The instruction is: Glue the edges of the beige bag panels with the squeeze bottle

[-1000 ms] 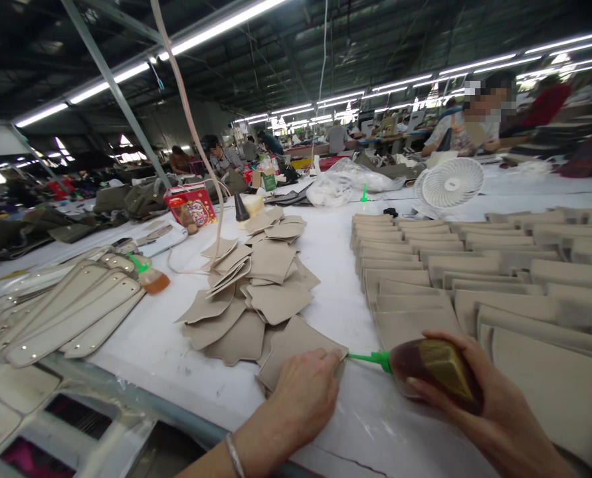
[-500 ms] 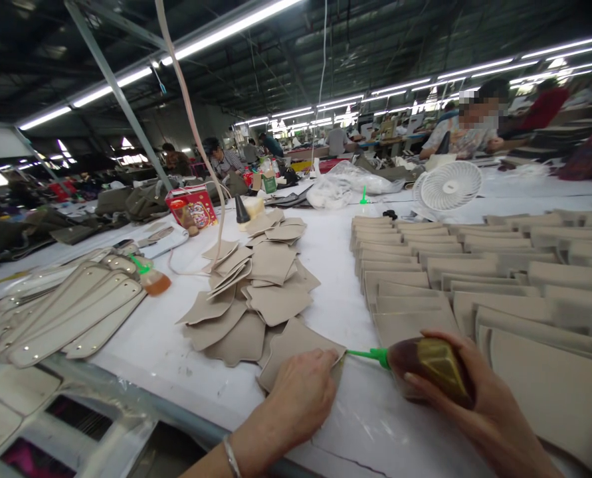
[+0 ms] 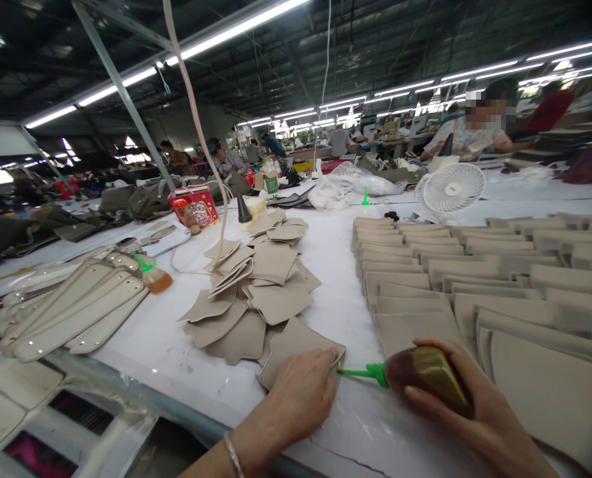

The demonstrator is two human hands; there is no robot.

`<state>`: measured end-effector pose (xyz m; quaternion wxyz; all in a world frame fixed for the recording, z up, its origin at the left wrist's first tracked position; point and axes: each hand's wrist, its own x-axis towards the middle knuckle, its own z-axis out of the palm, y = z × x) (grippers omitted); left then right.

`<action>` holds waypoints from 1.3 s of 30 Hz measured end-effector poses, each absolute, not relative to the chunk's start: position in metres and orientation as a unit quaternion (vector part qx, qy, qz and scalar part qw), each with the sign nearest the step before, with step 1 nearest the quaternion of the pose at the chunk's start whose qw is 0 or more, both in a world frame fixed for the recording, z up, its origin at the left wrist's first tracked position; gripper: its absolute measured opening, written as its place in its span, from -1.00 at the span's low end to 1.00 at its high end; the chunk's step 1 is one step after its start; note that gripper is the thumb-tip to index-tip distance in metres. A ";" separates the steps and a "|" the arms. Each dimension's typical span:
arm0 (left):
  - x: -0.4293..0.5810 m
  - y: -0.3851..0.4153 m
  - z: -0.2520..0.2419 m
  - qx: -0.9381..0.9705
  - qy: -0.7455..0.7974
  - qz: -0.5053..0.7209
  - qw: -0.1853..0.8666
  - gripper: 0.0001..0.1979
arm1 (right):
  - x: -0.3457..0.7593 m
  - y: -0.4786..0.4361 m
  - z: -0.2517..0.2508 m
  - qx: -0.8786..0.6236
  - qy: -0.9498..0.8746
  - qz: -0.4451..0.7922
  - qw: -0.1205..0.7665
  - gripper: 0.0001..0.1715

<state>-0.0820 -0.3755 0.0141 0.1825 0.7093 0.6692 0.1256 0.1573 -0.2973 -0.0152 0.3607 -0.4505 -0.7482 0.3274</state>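
Note:
My left hand (image 3: 303, 392), with a bracelet at the wrist, has its fingers closed on the right edge of a taupe leather-like piece (image 3: 293, 348). In my right hand (image 3: 480, 398) lies a squeeze glue bottle (image 3: 428, 377), brownish with a green nozzle, tipped on its side. The nozzle tip points left and meets the edge of the piece just beside my left fingers. Behind my left hand spreads a loose pile of similar taupe pieces (image 3: 273, 262). To the right, rows of folded taupe panels (image 3: 410, 299) overlap one another near the bottle.
At left lie pale straps with metal studs (image 3: 84, 309) and a second glue bottle (image 3: 156, 277). Farther back are a red box (image 3: 195, 204), a black cone (image 3: 243, 209), clear plastic wrap (image 3: 348, 186) and a white fan (image 3: 452, 188). A co-worker (image 3: 475, 129) sits beyond the fan.
The nozzle tip has slid down along the right edge of the piece, toward me. My left hand keeps its hold, and the view has shifted slightly.

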 end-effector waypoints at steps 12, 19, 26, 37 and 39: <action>-0.084 -0.379 0.008 0.697 0.670 0.159 0.202 -0.60 | 0.158 -0.310 -0.016 -0.452 -0.724 0.401 0.334 -0.37; -0.085 -0.381 0.003 0.698 0.662 0.184 0.202 -0.59 | 0.154 -0.320 -0.008 -0.478 -0.695 0.411 0.346 -0.32; -0.086 -0.383 -0.002 0.706 0.658 0.185 0.186 -0.60 | 0.141 -0.340 0.003 -0.488 -0.650 0.464 0.352 -0.35; -0.087 -0.384 -0.004 0.712 0.649 0.191 0.186 -0.60 | 0.141 -0.343 0.001 -0.514 -0.647 0.433 0.361 -0.36; -0.087 -0.384 -0.004 0.712 0.651 0.187 0.187 -0.60 | 0.141 -0.344 0.000 -0.515 -0.650 0.419 0.370 -0.37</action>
